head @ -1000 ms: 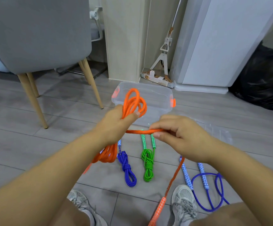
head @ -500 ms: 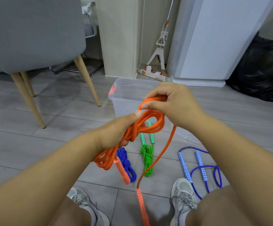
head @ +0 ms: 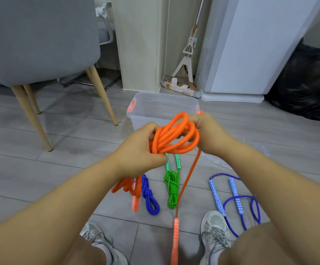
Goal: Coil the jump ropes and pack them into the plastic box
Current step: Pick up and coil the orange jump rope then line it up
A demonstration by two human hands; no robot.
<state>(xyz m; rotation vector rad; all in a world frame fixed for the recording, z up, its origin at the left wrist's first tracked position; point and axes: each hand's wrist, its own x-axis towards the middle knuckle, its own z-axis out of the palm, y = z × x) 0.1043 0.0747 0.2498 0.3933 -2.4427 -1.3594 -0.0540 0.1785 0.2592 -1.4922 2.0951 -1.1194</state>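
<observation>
My left hand (head: 138, 148) grips a bundle of loops of the orange jump rope (head: 172, 134) in front of me. My right hand (head: 210, 134) pinches the loops at their upper right. A loose orange strand hangs from the bundle to an orange handle (head: 175, 240) between my shoes; a second orange handle (head: 135, 203) dangles below my left wrist. The clear plastic box (head: 155, 106) with orange latches stands open on the floor just behind my hands. On the floor lie a coiled blue rope (head: 150, 197), a coiled green rope (head: 172, 186) and an uncoiled blue rope (head: 237, 199).
A grey chair (head: 40, 39) with wooden legs stands at the left. A mop (head: 187, 54) leans at the wall behind the box, next to a white appliance (head: 251, 44). A black bag (head: 306, 81) sits at the right. The clear lid (head: 218, 161) lies right of the box.
My right hand has brought another turn of orange rope onto the bundle, which has grown. The hanging strand is shorter and its handle has risen off the floor.
</observation>
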